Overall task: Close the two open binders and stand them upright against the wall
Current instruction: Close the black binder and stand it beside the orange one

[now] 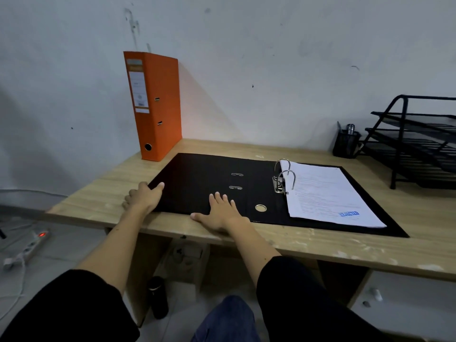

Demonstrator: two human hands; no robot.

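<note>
A black binder [204,178] lies open and flat on the wooden desk [103,193], its metal rings [283,178] holding a stack of white papers [328,196] on the right half. My left hand [144,197] grips the left edge of the binder's front cover, thumb on top and fingers curled under. My right hand [219,212] rests flat with fingers spread on the cover's near edge. An orange binder [158,104] is closed and stands upright against the wall at the back left.
A black mesh pen cup [345,144] and a black tiered paper tray [417,141] stand at the back right of the desk. On the floor to the left lies a power strip [29,245] with cables; a dark bottle [158,297] stands under the desk.
</note>
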